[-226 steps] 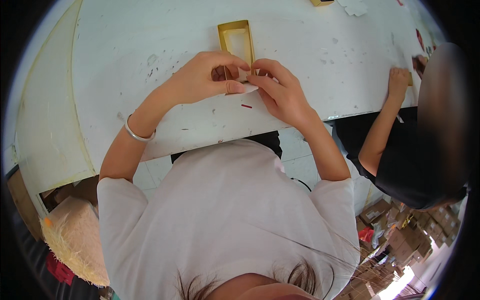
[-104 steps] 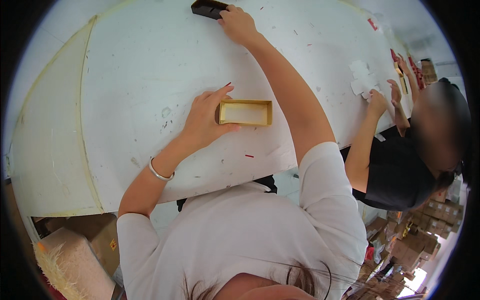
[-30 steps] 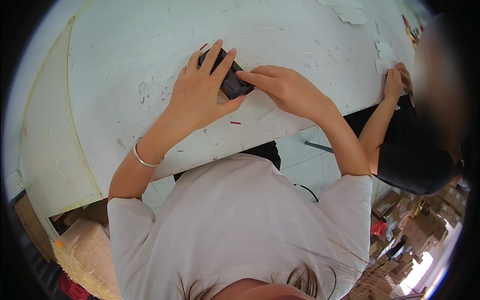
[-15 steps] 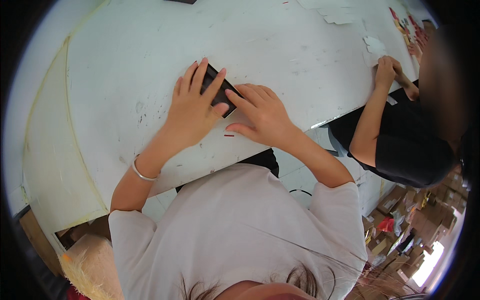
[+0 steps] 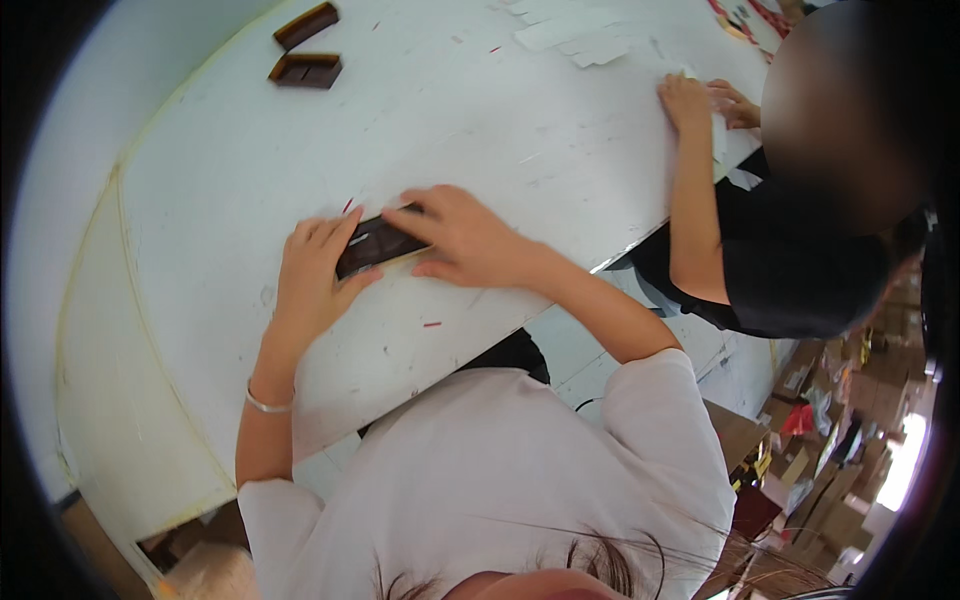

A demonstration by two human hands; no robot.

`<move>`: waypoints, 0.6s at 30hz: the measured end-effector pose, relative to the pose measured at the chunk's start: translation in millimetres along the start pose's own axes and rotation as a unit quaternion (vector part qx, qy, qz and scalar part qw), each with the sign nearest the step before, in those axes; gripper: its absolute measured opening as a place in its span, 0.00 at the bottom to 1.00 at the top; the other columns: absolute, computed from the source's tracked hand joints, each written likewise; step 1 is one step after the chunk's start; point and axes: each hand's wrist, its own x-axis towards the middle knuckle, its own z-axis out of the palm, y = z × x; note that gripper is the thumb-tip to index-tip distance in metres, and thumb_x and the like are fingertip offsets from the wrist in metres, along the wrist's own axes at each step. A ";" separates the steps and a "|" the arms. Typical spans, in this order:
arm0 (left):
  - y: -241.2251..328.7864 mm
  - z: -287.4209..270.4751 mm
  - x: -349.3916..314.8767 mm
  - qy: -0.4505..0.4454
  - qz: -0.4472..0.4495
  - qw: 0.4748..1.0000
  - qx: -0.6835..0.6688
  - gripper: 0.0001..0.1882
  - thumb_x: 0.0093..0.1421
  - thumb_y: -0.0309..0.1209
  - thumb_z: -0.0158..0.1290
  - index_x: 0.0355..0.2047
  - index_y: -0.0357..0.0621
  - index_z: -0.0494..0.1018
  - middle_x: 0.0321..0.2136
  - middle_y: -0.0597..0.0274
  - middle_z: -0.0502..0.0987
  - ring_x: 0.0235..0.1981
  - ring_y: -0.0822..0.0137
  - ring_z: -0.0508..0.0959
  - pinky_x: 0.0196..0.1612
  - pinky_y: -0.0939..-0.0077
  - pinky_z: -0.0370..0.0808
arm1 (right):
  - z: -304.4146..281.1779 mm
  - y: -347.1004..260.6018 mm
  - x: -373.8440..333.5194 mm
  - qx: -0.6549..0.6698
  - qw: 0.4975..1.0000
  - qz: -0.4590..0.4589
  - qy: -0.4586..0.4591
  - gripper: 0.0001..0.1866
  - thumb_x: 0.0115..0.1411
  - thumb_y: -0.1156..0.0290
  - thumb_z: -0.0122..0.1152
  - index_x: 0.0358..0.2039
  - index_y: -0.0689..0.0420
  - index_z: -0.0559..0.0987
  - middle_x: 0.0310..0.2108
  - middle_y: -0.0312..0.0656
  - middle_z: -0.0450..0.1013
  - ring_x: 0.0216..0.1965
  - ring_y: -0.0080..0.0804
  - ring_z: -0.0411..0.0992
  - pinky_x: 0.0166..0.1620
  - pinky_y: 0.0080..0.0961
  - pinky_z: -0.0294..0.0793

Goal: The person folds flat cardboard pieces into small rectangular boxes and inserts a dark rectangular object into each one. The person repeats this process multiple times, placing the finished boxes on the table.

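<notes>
A small dark brown box with a shiny face lies at a slant on the white table. My left hand wraps its left end, fingers on the far side and thumb along the near side. My right hand grips the right end, fingertips over its far corner and thumb at the near edge, slightly blurred. A thin pale edge shows along the box's near side. Fingers cover both ends.
Two similar brown boxes sit at the far left. White paper pieces lie at the back. To the right, a person in a black top works with both hands at the table. Cartons are piled at lower right; small red strips dot the tabletop.
The dark box has turned from steeply slanted to nearly crosswise. My left hand has gone from lying spread over it to holding its end. Two brown boxes have come into view.
</notes>
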 end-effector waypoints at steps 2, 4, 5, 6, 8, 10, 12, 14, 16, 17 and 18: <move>9.4 9.4 -4.1 0.059 0.026 0.996 0.058 0.37 0.52 0.36 0.57 0.61 0.39 0.57 0.55 0.56 0.65 0.55 0.53 0.63 0.60 0.56 0.55 | 7.1 -0.7 -2.4 -0.075 0.997 -0.010 0.002 0.34 0.47 0.69 0.67 0.55 0.57 0.67 0.48 0.47 0.65 0.48 0.45 0.66 0.57 0.42 0.60; 11.3 12.7 -7.6 0.051 0.021 0.992 0.115 0.38 0.51 0.40 0.57 0.61 0.40 0.58 0.57 0.57 0.63 0.56 0.54 0.62 0.61 0.53 0.53 | 13.0 -3.6 -3.2 -0.119 0.993 -0.013 0.006 0.34 0.47 0.67 0.67 0.56 0.56 0.67 0.48 0.47 0.65 0.49 0.44 0.65 0.57 0.43 0.61; 10.7 14.4 -7.1 0.048 0.018 0.988 0.144 0.38 0.51 0.42 0.57 0.60 0.41 0.58 0.58 0.57 0.63 0.57 0.54 0.62 0.62 0.51 0.52 | 12.2 -2.3 -2.9 -0.121 0.993 -0.013 0.009 0.34 0.47 0.67 0.67 0.56 0.56 0.67 0.48 0.47 0.65 0.50 0.44 0.65 0.58 0.43 0.61; 10.4 17.2 -8.1 0.040 -0.001 0.990 0.133 0.38 0.51 0.42 0.56 0.61 0.42 0.58 0.59 0.58 0.61 0.59 0.55 0.60 0.63 0.50 0.51 | 12.7 -1.4 -2.5 -0.119 0.993 -0.015 0.010 0.34 0.47 0.67 0.67 0.56 0.56 0.67 0.48 0.47 0.65 0.50 0.43 0.65 0.58 0.43 0.61; 12.4 16.3 -6.5 -0.002 -0.031 0.994 0.108 0.39 0.52 0.43 0.55 0.62 0.41 0.56 0.60 0.56 0.59 0.59 0.54 0.60 0.63 0.49 0.50 | 8.7 0.4 -3.6 -0.113 0.993 -0.011 0.003 0.34 0.47 0.66 0.67 0.55 0.56 0.67 0.48 0.46 0.65 0.50 0.43 0.65 0.58 0.43 0.60; 9.6 15.5 -10.2 -0.004 -0.036 0.996 0.076 0.39 0.54 0.44 0.54 0.63 0.41 0.54 0.61 0.54 0.57 0.60 0.53 0.60 0.63 0.49 0.50 | 9.8 -1.0 -0.4 -0.096 0.995 -0.005 -0.009 0.33 0.48 0.66 0.66 0.55 0.56 0.67 0.48 0.46 0.65 0.50 0.43 0.65 0.59 0.43 0.59; 1.2 20.8 -11.5 0.038 -0.008 0.999 0.034 0.39 0.57 0.44 0.52 0.63 0.40 0.52 0.62 0.51 0.55 0.60 0.52 0.59 0.63 0.49 0.49 | 1.8 3.0 5.0 -0.090 0.995 -0.009 -0.033 0.31 0.49 0.66 0.66 0.54 0.57 0.67 0.47 0.46 0.66 0.49 0.43 0.65 0.58 0.43 0.59; 0.8 16.6 -7.5 0.128 -0.008 0.991 -0.024 0.38 0.59 0.43 0.50 0.64 0.39 0.50 0.62 0.48 0.54 0.60 0.50 0.58 0.63 0.49 0.49 | -12.0 16.2 19.4 -0.086 0.996 0.003 -0.039 0.31 0.48 0.65 0.66 0.53 0.58 0.68 0.44 0.47 0.67 0.48 0.45 0.66 0.55 0.43 0.61; -0.1 13.7 -1.9 0.197 -0.025 0.975 -0.103 0.35 0.61 0.41 0.49 0.63 0.39 0.52 0.62 0.45 0.52 0.61 0.47 0.55 0.63 0.52 0.49 | -22.2 42.0 40.3 -0.110 0.992 0.050 -0.023 0.32 0.47 0.64 0.67 0.53 0.58 0.68 0.41 0.48 0.69 0.45 0.46 0.66 0.52 0.42 0.62; -0.6 13.2 3.4 0.186 -0.040 0.977 -0.101 0.34 0.61 0.41 0.49 0.63 0.40 0.53 0.62 0.45 0.52 0.61 0.47 0.55 0.63 0.53 0.50 | -29.5 60.7 53.9 -0.143 0.986 0.080 -0.009 0.33 0.47 0.63 0.67 0.53 0.58 0.68 0.40 0.48 0.69 0.44 0.47 0.66 0.51 0.42 0.63; 0.4 12.8 7.4 0.173 -0.055 0.978 -0.099 0.34 0.61 0.41 0.49 0.62 0.40 0.54 0.62 0.45 0.52 0.61 0.46 0.55 0.62 0.54 0.50 | -37.0 78.0 70.7 -0.152 0.981 0.122 -0.001 0.33 0.48 0.61 0.66 0.54 0.58 0.68 0.43 0.49 0.69 0.47 0.48 0.66 0.52 0.42 0.63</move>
